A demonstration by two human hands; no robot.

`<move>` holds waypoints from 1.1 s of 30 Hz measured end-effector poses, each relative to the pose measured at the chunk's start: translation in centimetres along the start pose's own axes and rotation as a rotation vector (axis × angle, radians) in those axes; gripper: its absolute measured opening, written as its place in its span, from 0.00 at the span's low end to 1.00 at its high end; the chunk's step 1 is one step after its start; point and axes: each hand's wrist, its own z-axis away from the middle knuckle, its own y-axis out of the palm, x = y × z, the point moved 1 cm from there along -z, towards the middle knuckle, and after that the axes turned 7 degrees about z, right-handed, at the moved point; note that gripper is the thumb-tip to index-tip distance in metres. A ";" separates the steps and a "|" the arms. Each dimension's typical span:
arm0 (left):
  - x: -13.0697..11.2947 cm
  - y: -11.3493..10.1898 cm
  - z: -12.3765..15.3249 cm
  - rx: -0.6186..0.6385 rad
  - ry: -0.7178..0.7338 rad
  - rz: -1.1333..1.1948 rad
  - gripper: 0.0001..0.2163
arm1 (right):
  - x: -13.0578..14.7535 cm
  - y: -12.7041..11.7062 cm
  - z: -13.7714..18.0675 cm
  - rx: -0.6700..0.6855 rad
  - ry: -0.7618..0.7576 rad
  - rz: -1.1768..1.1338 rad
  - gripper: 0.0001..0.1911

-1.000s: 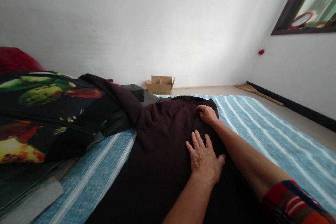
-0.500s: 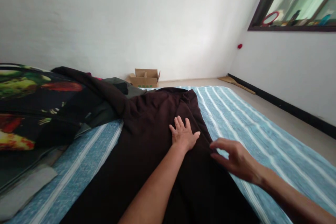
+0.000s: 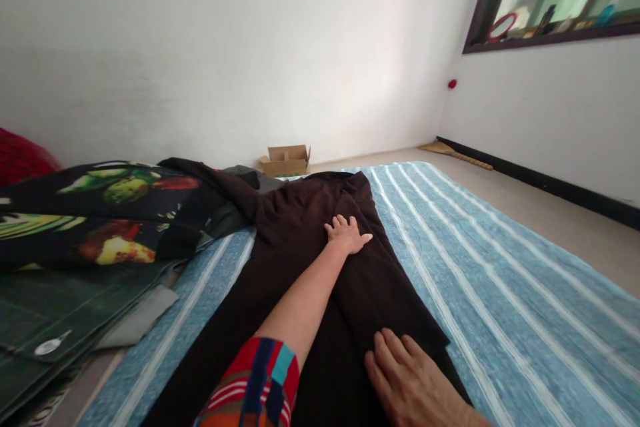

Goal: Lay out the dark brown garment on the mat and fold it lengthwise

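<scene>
On the striped mat (image 3: 500, 293), left hand (image 3: 347, 235) and right hand (image 3: 413, 383) press flat, released, on the dark garment (image 3: 300, 240).

White plaster walls (image 3: 250, 47) are meeting a bare beige floor (image 3: 560, 220), with a dark baseboard (image 3: 550, 183) running along the right wall. A dark-framed window (image 3: 555, 0) upper right is letting in daylight, and an open cardboard box (image 3: 286, 160) is sitting at the far wall.
</scene>
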 end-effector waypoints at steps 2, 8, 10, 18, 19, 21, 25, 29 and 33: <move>0.1 0.0 0.0 -0.005 -0.003 -0.010 0.39 | 0.0 -0.1 -0.1 0.013 -0.003 0.004 0.12; -0.1 -0.8 -0.3 -0.037 -0.003 -0.025 0.36 | -1.2 -2.1 -2.2 0.096 0.113 -0.227 0.12; -0.3 -1.1 -0.5 -0.054 -0.010 -0.026 0.35 | -1.1 -2.5 -3.0 0.101 0.161 -0.267 0.14; -0.1 1.5 -0.4 -0.156 0.013 -0.053 0.38 | 0.6 -0.3 -2.2 0.139 0.066 -0.192 0.09; 0.0 1.9 -0.4 -0.163 0.021 -0.056 0.38 | 0.6 -0.3 -2.1 0.166 0.047 -0.208 0.09; 0.3 2.3 -0.5 -0.167 0.026 -0.060 0.39 | 0.2 -0.7 -2.0 0.233 0.001 -0.270 0.09; 0.4 2.3 -0.6 -0.178 0.037 -0.054 0.39 | -1.3 -2.2 -2.5 0.280 0.098 -0.429 0.07; 0.4 2.2 -0.5 -0.184 0.041 -0.047 0.39 | -2.3 -1.6 -2.3 0.224 0.325 -0.328 0.21; 0.4 2.3 -0.5 -0.177 0.044 -0.050 0.39 | -1.7 1.1 -1.0 0.377 0.367 -0.325 0.35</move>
